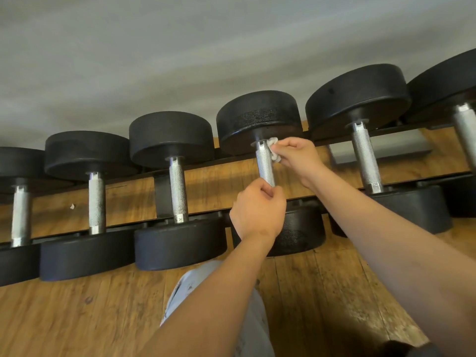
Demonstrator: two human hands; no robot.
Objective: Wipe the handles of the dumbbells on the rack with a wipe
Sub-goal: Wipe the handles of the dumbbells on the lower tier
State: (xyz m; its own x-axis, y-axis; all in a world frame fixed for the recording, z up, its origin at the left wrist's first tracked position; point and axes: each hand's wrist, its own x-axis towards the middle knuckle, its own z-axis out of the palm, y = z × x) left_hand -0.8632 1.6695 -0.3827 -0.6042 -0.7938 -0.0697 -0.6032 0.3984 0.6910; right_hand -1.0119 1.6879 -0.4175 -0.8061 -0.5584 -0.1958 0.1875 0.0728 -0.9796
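Note:
Several black dumbbells with knurled silver handles lie side by side on a low black rack [334, 141]. On the middle dumbbell's handle [265, 166], my right hand [298, 157] pinches a small crumpled white wipe [273, 148] against the far end, just under the far weight head [258, 119]. My left hand [257, 212] grips the near end of that same handle, fingers curled round it. The near weight head [304, 233] is partly hidden behind my left hand.
Neighbouring handles stand left [178, 189] and right [365, 161] of the one being held. A wooden floor [77, 318] runs under and in front of the rack. A grey wall [180, 60] is behind. My knee in light trousers [195, 282] is below the hands.

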